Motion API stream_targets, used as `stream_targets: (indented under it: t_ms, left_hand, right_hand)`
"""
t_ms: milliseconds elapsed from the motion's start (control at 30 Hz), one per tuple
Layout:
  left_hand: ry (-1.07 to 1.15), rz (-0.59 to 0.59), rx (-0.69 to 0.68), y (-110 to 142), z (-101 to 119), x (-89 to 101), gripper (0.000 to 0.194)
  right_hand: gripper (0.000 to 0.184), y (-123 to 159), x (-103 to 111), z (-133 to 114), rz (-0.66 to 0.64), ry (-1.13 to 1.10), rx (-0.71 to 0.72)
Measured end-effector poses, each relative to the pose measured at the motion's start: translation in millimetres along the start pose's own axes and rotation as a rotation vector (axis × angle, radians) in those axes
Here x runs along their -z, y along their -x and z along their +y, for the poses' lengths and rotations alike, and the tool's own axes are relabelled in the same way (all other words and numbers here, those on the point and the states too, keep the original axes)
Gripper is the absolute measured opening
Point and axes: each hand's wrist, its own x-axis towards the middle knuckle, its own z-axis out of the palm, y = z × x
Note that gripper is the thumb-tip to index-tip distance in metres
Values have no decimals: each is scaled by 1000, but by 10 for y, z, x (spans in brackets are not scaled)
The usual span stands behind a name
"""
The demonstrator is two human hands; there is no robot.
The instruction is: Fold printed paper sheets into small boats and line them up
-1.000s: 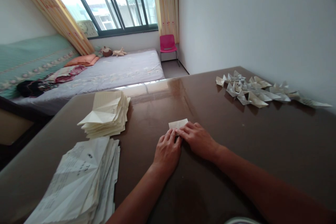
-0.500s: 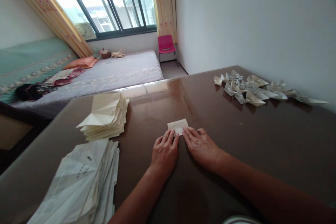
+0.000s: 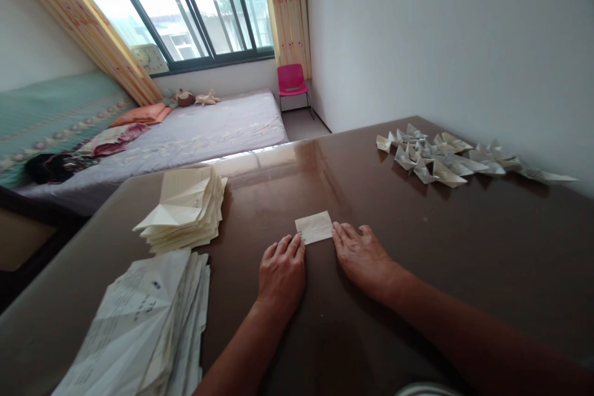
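Note:
A small folded piece of paper (image 3: 314, 227), cream and four-sided, lies flat on the brown table (image 3: 269, 198) in front of me. At its lower left corner rest the fingertips of my left hand (image 3: 282, 266), palm down with the fingers stretched out. My right hand (image 3: 362, 253) lies on the other side, its fingertips touching the paper's right edge and its thumb held apart. Neither hand is closed round anything. Most of the paper's top face shows between the hands.
To the left stand a stack of cream paper sheets (image 3: 185, 204) and, nearer me, a stack of printed white sheets (image 3: 134, 322). Several folded paper shapes (image 3: 445, 164) cluster at the right by the wall. Beyond the table are a bed (image 3: 223, 124) and a pink chair (image 3: 292, 80).
My hands have slid apart, the left one down and leftward, the right one slightly rightward. More of the folded paper shows between them now.

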Motion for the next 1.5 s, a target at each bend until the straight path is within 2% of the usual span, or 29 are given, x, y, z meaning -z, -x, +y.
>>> stream_targets:
  t_ms: [167, 267, 367, 433, 633, 767, 933, 1033, 1133, 1333, 1500]
  left_hand:
    - [34, 82, -51, -55, -37, -50, 30]
    - [61, 89, -36, -99, -47, -101, 29]
    - [92, 93, -3, -129, -56, -155, 28]
    - [100, 101, 17, -143, -64, -186, 29]
    - [89, 59, 28, -161, -75, -228, 43]
    - [58, 23, 51, -166, -69, -216, 44]
    - [30, 53, 116, -176, -71, -220, 45]
    - [52, 76, 150, -175, -101, -236, 47]
    - [127, 97, 141, -169, -160, -259, 47]
    - [344, 202, 57, -175, -287, -330, 38]
    - [462, 311, -20, -180, -281, -286, 11]
  right_hand:
    - [43, -80, -15, 25, 109, -46, 1]
    - [46, -160, -89, -6, 193, -110, 103]
    - [49, -239, -189, -45, 175, -225, 238]
    - [55, -280, -237, -43, 140, -278, 265]
    - [62, -353, -272, 51, 125, -272, 199]
    - [65, -378, -290, 93, 110, -251, 128]
    - [62, -378, -300, 145, 93, -236, 40]
    - [55, -375, -319, 176, 125, -253, 13]
    - [58, -387, -354, 226, 173, -316, 5]
    - [70, -424, -408, 317, 283, -494, 75]
    - [68, -410, -312, 305, 374, -515, 137]
